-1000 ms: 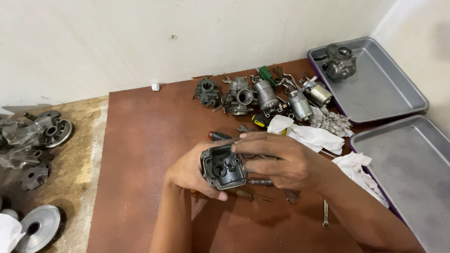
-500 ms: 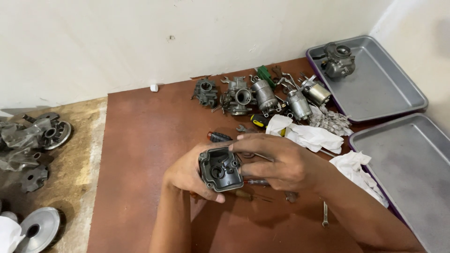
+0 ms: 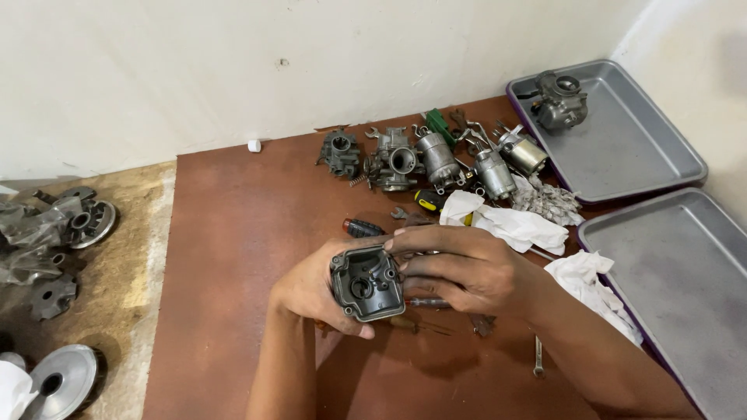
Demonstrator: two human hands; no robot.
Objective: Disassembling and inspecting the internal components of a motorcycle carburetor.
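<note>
the left hand (image 3: 311,292) cups a dark metal carburetor bowl (image 3: 367,282) from below, fingers curled round its lower edge; the right hand (image 3: 459,268) pinches its upper rim. it sits above the middle of the brown mat (image 3: 233,233). it looks like rigid, fairly light cast metal, perhaps oily, best gripped by its outer walls. more carburetors (image 3: 405,159) lie along the mat's far edge, with white rags (image 3: 510,225) beside two grey trays (image 3: 630,148).
</note>
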